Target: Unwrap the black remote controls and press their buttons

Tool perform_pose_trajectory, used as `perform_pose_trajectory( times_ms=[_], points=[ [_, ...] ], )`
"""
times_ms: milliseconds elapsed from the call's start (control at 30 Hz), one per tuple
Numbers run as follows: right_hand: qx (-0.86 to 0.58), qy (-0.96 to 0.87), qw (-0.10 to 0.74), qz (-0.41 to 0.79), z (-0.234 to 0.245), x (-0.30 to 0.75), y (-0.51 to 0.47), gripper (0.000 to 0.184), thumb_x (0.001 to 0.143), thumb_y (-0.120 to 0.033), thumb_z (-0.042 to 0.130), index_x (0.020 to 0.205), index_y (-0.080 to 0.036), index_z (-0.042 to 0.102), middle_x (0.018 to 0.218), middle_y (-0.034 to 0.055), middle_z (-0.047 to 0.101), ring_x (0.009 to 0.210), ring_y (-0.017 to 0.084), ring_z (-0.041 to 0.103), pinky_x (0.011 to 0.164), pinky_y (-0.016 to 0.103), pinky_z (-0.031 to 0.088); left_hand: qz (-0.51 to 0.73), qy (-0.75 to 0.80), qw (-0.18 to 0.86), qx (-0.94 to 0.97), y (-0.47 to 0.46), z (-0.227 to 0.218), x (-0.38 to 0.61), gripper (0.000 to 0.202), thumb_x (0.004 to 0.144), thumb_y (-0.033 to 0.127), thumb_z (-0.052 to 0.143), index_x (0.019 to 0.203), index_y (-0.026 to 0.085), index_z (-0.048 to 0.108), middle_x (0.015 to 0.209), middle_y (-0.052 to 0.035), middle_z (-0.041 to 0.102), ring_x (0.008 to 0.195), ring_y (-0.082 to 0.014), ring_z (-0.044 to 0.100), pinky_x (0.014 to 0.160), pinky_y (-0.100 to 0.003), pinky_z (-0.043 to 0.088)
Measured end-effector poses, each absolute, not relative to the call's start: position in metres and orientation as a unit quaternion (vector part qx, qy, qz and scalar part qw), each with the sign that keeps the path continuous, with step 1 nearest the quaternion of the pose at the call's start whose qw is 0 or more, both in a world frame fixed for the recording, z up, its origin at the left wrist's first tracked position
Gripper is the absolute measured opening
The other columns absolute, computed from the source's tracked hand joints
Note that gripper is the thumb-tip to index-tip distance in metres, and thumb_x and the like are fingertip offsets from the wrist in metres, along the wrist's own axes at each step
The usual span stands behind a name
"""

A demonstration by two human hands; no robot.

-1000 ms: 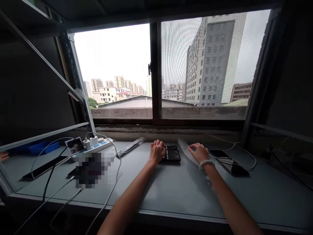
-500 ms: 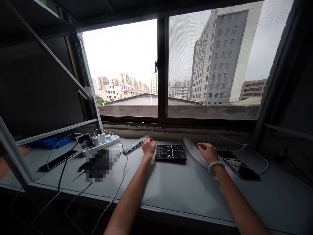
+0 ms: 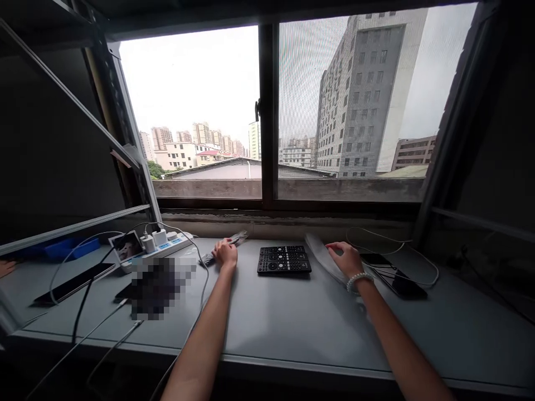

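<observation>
My left hand (image 3: 226, 253) reaches to the left and rests on a long flat item in clear wrapping (image 3: 223, 249) near the back of the grey desk (image 3: 292, 312); its fingers curl over it. A black panel of buttons (image 3: 284, 259) lies between my hands, untouched. My right hand (image 3: 345, 258), with a white bead bracelet on the wrist, lies with fingers spread on a stack of clear plastic sleeves (image 3: 321, 255) to the right of the panel.
A white power strip (image 3: 159, 248) with chargers and trailing cables sits at the left, beside a small photo card (image 3: 124, 247) and a dark tablet (image 3: 75, 283). Two dark phones (image 3: 390, 275) with a white cable lie at the right. Someone's fingers (image 3: 5, 268) show at the far left edge.
My left hand left the button panel and moved left onto the wrapped item. My right hand stayed on the plastic sleeves.
</observation>
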State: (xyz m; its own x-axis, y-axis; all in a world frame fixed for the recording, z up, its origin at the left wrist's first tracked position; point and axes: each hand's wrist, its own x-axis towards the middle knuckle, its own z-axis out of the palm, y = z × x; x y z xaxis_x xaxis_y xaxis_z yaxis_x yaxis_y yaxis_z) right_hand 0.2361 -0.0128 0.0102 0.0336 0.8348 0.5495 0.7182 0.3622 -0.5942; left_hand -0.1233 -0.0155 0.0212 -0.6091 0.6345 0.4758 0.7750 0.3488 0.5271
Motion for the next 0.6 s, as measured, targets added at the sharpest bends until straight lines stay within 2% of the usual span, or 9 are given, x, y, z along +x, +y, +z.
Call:
perform_pose_trajectory(
  times_ms=[100,267,400,533,600],
  points=[
    [-0.547,-0.69,0.469,0.068,0.012,0.235,-0.013,0.03,0.075,-0.037,0.042,0.084,-0.022,0.066,0.091,0.006,0.065,0.09,0.024,0.058,0.082,0.038,0.044,-0.292,-0.857,0.111,-0.409,-0.017,0.019,-0.131,0.029,0.076,0.018,0.045,0.103,0.013,0.054,0.109,-0.0183,0.056,0.112,-0.0314,0.043,0.088,-0.04,0.031],
    [-0.536,-0.685,0.488,0.07,0.017,0.233,-0.015,0.026,0.077,-0.034,0.044,0.086,-0.02,0.065,0.091,0.0073,0.066,0.088,0.023,0.058,0.081,0.035,0.043,-0.201,-0.877,0.105,-0.423,-0.023,0.023,-0.123,0.028,0.077,0.023,0.049,0.103,0.013,0.051,0.11,-0.019,0.052,0.107,-0.0308,0.046,0.086,-0.039,0.033],
    [-0.524,-0.693,0.488,0.087,0.021,0.233,-0.019,0.025,0.079,-0.034,0.045,0.088,-0.02,0.063,0.091,0.0082,0.067,0.087,0.023,0.058,0.081,0.035,0.043,-0.229,-0.848,0.085,-0.471,-0.033,0.032,-0.106,0.034,0.076,0.028,0.055,0.109,0.019,0.05,0.113,-0.0159,0.046,0.104,-0.0297,0.048,0.08,-0.036,0.04],
    [-0.504,-0.677,0.522,0.126,0.027,0.23,-0.026,0.027,0.078,-0.038,0.047,0.091,-0.02,0.062,0.089,0.0076,0.067,0.085,0.024,0.06,0.079,0.037,0.045,-0.317,-0.798,0.122,-0.497,-0.05,0.05,-0.082,0.05,0.078,0.031,0.055,0.125,0.023,0.038,0.113,-0.0121,0.044,0.088,-0.0247,0.056,0.066,-0.032,0.045],
    [-0.483,-0.665,0.547,0.16,0.032,0.226,-0.03,0.029,0.076,-0.04,0.049,0.093,-0.02,0.062,0.086,0.0071,0.067,0.084,0.023,0.061,0.079,0.037,0.046,-0.355,-0.754,0.141,-0.534,-0.064,0.057,-0.066,0.056,0.079,0.032,0.055,0.129,0.024,0.033,0.113,-0.0105,0.043,0.085,-0.0224,0.057,0.064,-0.029,0.045]
  ],
)
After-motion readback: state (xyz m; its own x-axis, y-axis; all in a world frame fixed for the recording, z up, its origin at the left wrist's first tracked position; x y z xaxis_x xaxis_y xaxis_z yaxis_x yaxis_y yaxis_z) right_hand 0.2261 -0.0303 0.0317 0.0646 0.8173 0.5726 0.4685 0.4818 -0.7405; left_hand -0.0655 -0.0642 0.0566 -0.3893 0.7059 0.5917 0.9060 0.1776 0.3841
